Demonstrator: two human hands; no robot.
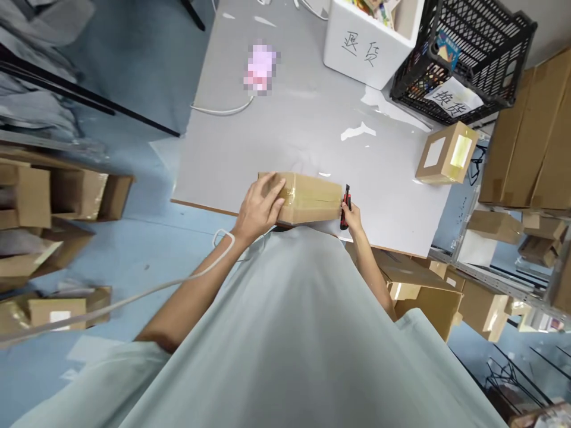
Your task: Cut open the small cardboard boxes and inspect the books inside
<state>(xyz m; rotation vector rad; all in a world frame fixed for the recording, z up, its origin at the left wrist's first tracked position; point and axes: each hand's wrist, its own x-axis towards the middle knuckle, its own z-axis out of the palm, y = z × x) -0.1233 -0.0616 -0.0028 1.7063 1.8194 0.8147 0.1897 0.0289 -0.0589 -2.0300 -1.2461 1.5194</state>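
A brown cardboard box [314,199] with yellowish tape along its upper side lies at the near edge of the grey table [294,131]. My left hand [261,208] rests on the box's left end, its fingers apart and spread over the top corner. At the box's right end, my right hand [352,217] is closed around a red and black utility knife [345,208], which points away from me. The knife is close beside the box; whether its tip touches the cardboard cannot be made out.
A white bin [366,53] and a black crate [464,59] stand at the back right. Another taped box [447,153] sits near the right edge. A blurred pink object [261,66] with a white cable lies at the back left. Cartons and shelving flank the table.
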